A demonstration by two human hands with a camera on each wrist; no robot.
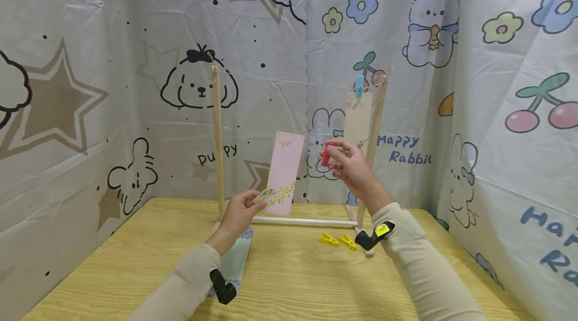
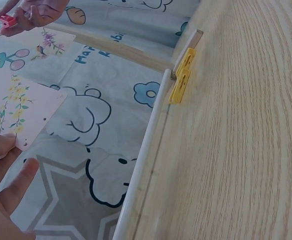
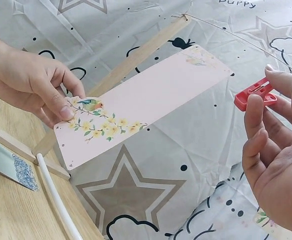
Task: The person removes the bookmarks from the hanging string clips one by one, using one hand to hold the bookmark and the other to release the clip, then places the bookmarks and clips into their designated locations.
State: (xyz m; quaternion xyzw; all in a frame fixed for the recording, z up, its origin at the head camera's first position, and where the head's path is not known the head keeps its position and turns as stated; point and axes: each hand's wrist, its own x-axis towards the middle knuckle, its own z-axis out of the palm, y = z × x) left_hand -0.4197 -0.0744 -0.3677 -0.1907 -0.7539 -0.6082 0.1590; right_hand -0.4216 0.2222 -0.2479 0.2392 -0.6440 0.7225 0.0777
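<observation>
My left hand (image 1: 240,215) pinches a pink bookmark-shaped card (image 1: 285,165) by its lower left edge, holding it up slightly tilted. Yellow blossoms and a small bird are printed near the card's lower end. In my right hand (image 1: 356,173) a red clothespin (image 1: 327,154) is held between thumb and fingers, to the right of the card. The right wrist view shows the red clothespin (image 3: 255,94) at the fingertips, apart from the card (image 3: 141,102). Above both hands a thin string (image 1: 289,80) runs between two wooden posts.
A cream card (image 1: 356,120) hangs from the string by a blue clothespin (image 1: 358,86) near the right post (image 1: 377,120). Two yellow clothespins (image 1: 337,241) lie on the table by the right foot. A pale green card (image 1: 236,261) lies under my left forearm. A white bar (image 1: 307,221) joins the posts low down.
</observation>
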